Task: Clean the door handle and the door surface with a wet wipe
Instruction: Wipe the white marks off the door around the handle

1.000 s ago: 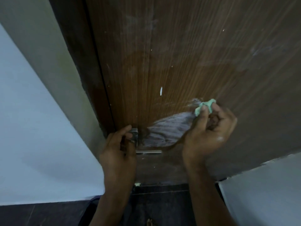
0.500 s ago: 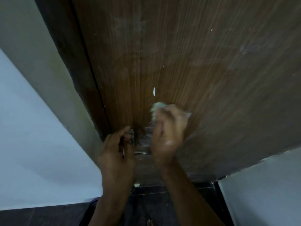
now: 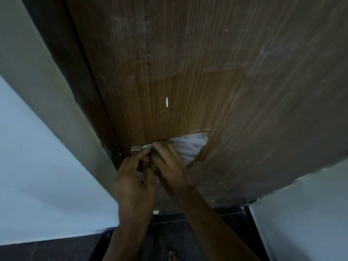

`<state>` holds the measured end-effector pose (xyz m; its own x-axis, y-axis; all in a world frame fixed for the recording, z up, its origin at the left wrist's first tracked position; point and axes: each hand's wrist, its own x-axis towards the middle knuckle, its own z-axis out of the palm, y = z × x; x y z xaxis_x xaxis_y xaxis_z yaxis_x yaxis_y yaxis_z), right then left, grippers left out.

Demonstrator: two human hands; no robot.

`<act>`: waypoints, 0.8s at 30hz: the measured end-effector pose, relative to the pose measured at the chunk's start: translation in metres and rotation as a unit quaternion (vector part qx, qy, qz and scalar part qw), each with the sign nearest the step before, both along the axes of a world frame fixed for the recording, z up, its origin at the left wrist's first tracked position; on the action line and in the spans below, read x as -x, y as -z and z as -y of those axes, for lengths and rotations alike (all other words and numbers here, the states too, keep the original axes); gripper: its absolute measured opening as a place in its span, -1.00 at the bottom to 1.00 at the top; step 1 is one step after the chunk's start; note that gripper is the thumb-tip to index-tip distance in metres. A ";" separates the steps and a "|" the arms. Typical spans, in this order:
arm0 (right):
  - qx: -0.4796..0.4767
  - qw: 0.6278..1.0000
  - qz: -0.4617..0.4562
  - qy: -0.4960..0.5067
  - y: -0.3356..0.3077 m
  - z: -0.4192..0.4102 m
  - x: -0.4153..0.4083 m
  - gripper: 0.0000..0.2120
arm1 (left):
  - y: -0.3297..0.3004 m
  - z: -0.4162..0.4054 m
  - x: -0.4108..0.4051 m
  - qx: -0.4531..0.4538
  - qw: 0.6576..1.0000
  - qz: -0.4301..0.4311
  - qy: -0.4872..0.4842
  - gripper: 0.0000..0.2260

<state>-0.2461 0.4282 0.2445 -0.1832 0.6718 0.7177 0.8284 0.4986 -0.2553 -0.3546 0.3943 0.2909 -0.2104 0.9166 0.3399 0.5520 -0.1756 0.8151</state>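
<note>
The left hand (image 3: 133, 178) remains curled in its grip on the door handle (image 3: 136, 151), while the right hand (image 3: 169, 164), pinching the wet wipe (image 3: 147, 146), has swept leftward off the damp door surface (image 3: 188, 72) onto the handle, indicating handle cleaning now.

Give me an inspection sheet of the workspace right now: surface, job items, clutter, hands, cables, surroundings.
Surface: brown wood-grain door, pale smudges, white chip, shiny wet patch right of the hands.
Job's things: pale green wet wipe, only a corner showing; metal door handle, mostly hidden.
Clutter: small pale scrap on dark tiled floor.
Hands: left hand curled at the handle; right hand pinches the wipe against the handle area.
Cables: nothing seen.
Surroundings: dark door frame, pale walls either side.
</note>
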 end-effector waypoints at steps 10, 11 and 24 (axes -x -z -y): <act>-0.123 0.876 -0.373 0.279 -0.025 -0.001 -0.022 -0.90 | 0.007 0.008 0.007 0.004 1.000 0.025 -0.014 -0.64; -0.095 0.908 -0.333 0.237 -0.022 0.002 -0.007 -0.90 | 0.008 0.009 0.006 0.010 0.999 0.028 -0.010 -0.63; -0.097 0.897 -0.358 0.239 0.011 0.006 -0.021 -0.87 | 0.025 0.013 0.014 0.023 0.999 0.031 -0.031 -0.71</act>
<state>-0.2254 0.4225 0.2335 0.6477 0.4010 0.6478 0.6177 0.2214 -0.7546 -0.3682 0.3811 0.2659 -0.2871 0.9154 0.2822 0.5084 -0.1041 0.8548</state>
